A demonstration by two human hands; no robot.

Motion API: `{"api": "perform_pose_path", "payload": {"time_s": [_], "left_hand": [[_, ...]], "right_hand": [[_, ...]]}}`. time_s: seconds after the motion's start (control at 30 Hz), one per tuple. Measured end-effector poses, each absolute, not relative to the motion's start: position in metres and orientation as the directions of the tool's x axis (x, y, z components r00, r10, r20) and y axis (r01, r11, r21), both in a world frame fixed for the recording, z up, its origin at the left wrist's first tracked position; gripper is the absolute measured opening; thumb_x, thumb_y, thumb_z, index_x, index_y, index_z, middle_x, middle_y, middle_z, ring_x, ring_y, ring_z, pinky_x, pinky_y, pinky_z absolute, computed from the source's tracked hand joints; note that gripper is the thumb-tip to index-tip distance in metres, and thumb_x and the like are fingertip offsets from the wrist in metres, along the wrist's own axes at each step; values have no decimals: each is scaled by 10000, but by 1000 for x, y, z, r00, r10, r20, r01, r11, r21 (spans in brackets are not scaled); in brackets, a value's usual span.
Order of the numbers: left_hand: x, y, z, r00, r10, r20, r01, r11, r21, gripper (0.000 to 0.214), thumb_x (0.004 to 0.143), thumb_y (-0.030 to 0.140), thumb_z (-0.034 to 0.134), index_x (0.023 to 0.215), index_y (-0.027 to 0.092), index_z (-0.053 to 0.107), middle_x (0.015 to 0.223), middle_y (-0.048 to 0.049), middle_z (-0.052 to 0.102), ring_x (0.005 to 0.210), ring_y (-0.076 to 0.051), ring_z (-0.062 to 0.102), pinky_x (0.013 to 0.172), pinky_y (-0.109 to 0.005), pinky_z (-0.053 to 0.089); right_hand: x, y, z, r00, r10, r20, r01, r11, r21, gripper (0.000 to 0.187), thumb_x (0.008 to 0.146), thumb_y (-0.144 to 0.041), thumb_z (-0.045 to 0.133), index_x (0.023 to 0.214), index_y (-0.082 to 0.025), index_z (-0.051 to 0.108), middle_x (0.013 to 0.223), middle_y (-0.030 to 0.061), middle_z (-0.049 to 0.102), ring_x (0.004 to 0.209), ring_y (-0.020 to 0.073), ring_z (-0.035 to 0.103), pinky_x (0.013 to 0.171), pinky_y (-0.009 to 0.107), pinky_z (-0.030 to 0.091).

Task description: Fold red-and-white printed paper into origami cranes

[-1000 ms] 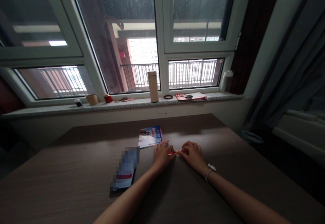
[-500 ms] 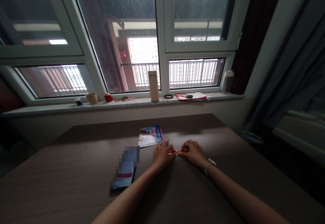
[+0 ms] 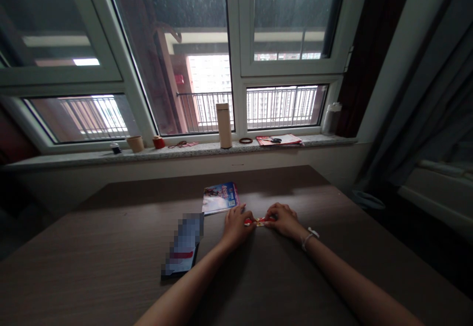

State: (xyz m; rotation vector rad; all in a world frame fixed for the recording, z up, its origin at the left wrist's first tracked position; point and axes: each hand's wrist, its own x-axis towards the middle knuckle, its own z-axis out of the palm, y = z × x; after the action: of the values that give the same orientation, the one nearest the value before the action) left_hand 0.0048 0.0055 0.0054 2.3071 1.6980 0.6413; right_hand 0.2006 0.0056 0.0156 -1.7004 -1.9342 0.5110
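Observation:
A small red, yellow and white strip, which looks like folded paper [image 3: 260, 222], lies low over the brown table [image 3: 121, 237] between my hands. My left hand [image 3: 238, 223] pinches its left end, fingers bent and pressed together. On the other end, my right hand [image 3: 284, 220] has closed its thumb and fingers. Much of the strip is hidden under the fingertips. Just beyond my left hand is a blue and pink printed booklet [image 3: 220, 198]. A dark-edged phone-like slab [image 3: 181, 247] with a blurred-out screen rests left of my left forearm.
On the stone windowsill [image 3: 203, 152] stand a beige flask [image 3: 223, 126], a paper cup [image 3: 135, 144], a red spool-like item [image 3: 158, 142] and a small dark bottle [image 3: 116, 148]. Scissors [image 3: 275, 141] lie on red papers [image 3: 291, 140], near a bracelet [image 3: 246, 141] and a pale bottle [image 3: 331, 119].
My right hand has shifted slightly to the right, and more of the strip shows between the fingertips. My left hand keeps its hold in nearly the same place.

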Motion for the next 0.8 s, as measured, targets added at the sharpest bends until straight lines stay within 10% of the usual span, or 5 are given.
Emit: {"api": "perform_pose_path", "payload": {"time_s": [0.8], "left_hand": [[6, 3, 3, 233, 934, 270, 861, -327, 389, 137, 817, 375, 647, 891, 275, 706, 1364, -41, 501, 1299, -268, 387, 1087, -435, 283]], "right_hand": [[197, -1, 8, -90, 962, 260, 796, 226, -562, 237, 815, -473, 588, 769, -276, 712, 1005, 12, 642, 1033, 220, 517, 929, 370, 314]]}}
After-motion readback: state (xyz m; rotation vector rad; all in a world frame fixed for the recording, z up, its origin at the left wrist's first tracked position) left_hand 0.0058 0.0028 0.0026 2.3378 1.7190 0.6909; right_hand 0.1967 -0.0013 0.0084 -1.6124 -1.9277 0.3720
